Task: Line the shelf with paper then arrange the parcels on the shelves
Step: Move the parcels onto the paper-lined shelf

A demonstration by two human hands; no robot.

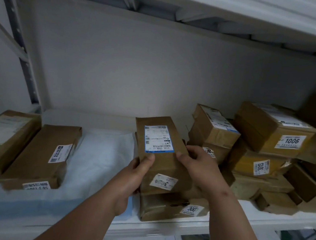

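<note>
Two hands on one parcel (162, 154): my left hand (137, 177) grips its near-left edge, thumb on top, fingers curled under; my right hand (197, 164) grips the right edge, thumb on top near the label (158, 138), fingers wrapped down the side. Both hold firmly, nothing loose.

Parcel's long axis runs away from me, tilted slightly left at the far end. It sits between my hands, near end low, over a second parcel (167, 207) lying under it at the shelf's front lip; whether the two touch I cannot tell, my left wrist covers the seam.

Paper lining (97, 156) shows pale on the shelf just left of my left hand, a bare strip running back to the wall. Beyond that strip, further left, two flat parcels (43, 152) lie with long axes also running away from me. Right of my right hand, a stack of boxes (260, 150), close to my fingers, crowded and leaning.

Judgement: lining looks done here, arranging under way. The open slot lies left of my hands, so the left hand is nearer to it. The move likely needs a sideways shift left, keeping the long axis pointing at the wall to match the neighbours. Risk: right fingers catching the stack.
</note>
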